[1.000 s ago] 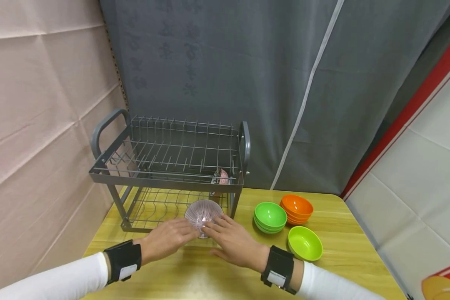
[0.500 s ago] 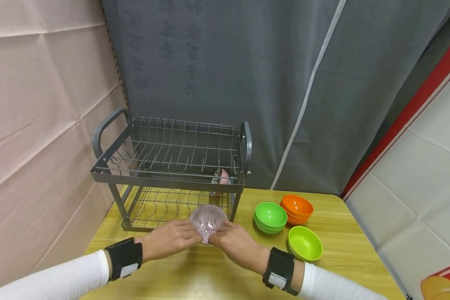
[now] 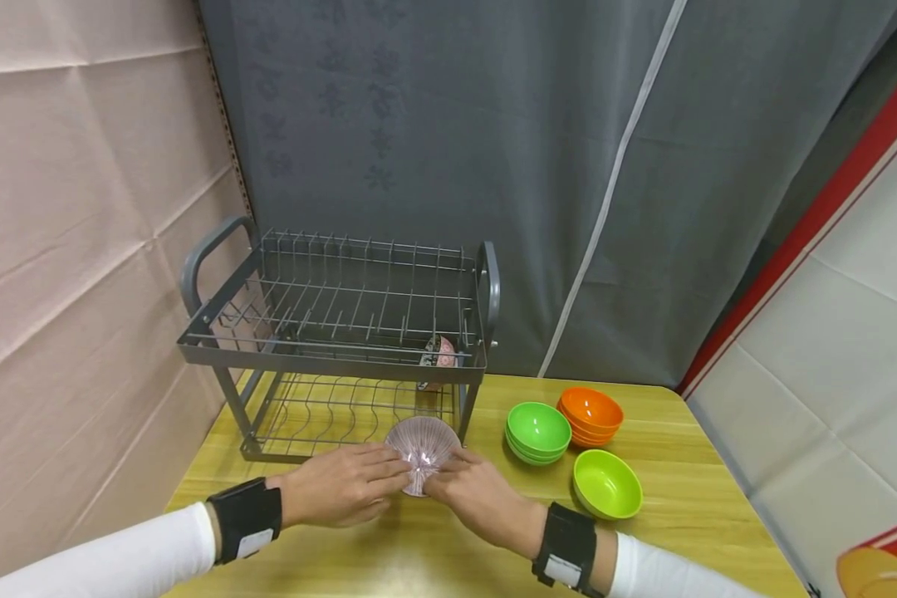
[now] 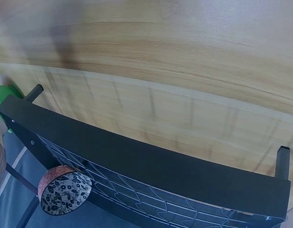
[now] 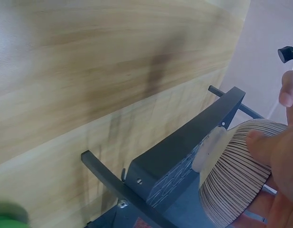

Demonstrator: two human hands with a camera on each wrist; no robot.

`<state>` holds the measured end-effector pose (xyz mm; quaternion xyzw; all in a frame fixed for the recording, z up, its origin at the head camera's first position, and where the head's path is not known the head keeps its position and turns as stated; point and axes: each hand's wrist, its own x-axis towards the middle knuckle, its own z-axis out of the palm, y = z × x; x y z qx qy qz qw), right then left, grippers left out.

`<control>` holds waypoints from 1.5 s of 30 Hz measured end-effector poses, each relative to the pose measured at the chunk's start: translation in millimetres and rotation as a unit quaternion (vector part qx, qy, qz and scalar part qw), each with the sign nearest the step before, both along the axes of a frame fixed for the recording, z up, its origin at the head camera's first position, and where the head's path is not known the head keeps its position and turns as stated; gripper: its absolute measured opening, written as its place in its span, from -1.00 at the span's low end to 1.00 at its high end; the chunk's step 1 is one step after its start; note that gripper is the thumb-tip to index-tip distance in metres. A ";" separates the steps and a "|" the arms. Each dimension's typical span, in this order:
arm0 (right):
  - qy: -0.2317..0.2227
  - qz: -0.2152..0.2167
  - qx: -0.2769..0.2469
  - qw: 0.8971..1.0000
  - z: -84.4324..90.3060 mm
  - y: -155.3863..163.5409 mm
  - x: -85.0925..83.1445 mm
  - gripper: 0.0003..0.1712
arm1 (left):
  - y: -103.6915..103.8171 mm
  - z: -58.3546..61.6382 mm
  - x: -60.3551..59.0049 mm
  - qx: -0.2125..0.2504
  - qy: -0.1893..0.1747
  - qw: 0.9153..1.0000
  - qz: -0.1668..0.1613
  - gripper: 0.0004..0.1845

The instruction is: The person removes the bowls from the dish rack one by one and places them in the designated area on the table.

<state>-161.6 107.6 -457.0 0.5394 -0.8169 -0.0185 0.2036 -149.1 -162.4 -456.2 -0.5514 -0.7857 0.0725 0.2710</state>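
My right hand (image 3: 486,502) holds a small striped bowl (image 3: 422,438) by its right side, in front of the dish rack (image 3: 329,365). In the right wrist view the thumb of the right hand (image 5: 284,156) presses the bowl's (image 5: 234,173) finely lined outside, with fingers behind it. The bowl tilts, its hollow facing up toward me in the head view. My left hand (image 3: 344,484) reaches to the bowl's left edge, fingers extended and overlapping it, thumb apart below.
A flowered bowl (image 4: 65,192) sits in the rack's lower tier at its right end. Stacked green bowls (image 3: 538,428), stacked orange bowls (image 3: 592,409) and a lime bowl (image 3: 608,484) stand on the wooden table (image 3: 688,515) to the right. A grey curtain (image 3: 433,124) hangs behind.
The striped bowl has come slightly nearer and to the right. My right hand has closed its fingers on the bowl's side; my left thumb now shows apart from the bowl.
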 end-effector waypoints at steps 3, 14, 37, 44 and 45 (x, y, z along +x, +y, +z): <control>-0.003 -0.002 0.008 1.000 -1.6 3.1 1.1 -0.92 | -1.7 1.1 1.1 -0.007 -0.018 1.000 0.013 -0.48; -0.001 -0.004 0.006 1.000 -5.9 15.9 0.4 -0.93 | -1.4 5.8 -0.2 0.010 -0.074 0.997 0.025 -0.31; 0.008 -0.007 -0.022 1.000 -7.7 47.3 6.1 -0.91 | 5.3 2.3 -9.8 -0.028 -0.125 0.990 0.054 -0.20; 0.004 0.000 -0.032 0.999 -9.6 60.1 8.3 -0.87 | 10.2 0.1 -12.2 -0.037 -0.138 0.988 0.052 -0.19; 0.003 0.001 -0.031 1.000 -10.0 62.0 8.8 -0.86 | 10.9 -0.2 -12.1 -0.038 -0.140 0.988 0.053 -0.18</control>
